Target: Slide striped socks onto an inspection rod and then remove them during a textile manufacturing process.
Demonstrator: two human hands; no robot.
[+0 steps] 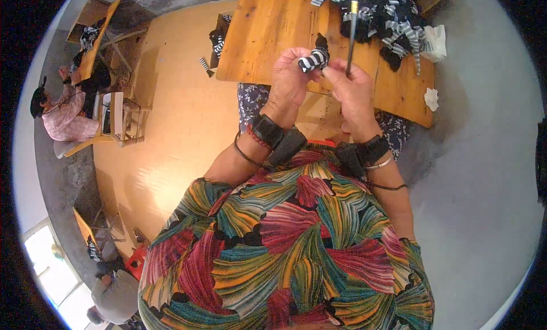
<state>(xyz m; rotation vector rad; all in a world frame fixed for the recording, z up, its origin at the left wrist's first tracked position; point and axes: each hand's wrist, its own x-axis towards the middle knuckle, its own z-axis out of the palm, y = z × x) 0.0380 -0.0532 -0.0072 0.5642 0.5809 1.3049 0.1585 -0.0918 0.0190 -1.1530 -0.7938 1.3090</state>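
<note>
Over the near edge of the wooden table, my left hand [289,79] is closed on a small black-and-white striped fabric piece [315,60], with its dark end pointing up. It looks like a little sock or knitted tube, but I cannot tell which. My right hand [352,89] grips a thin dark stick [351,39] with a gold-coloured band near its top, the stick standing roughly upright. The right thumb and fingertips also meet the striped piece at its right side. My palms hide part of both things.
A heap of black and grey striped fabric pieces [393,25] covers the far right of the wooden table [268,39]. White crumpled paper [431,99] lies at its right edge. A box [215,51] with striped pieces stands left of it. Other people [68,116] sit at tables leftward.
</note>
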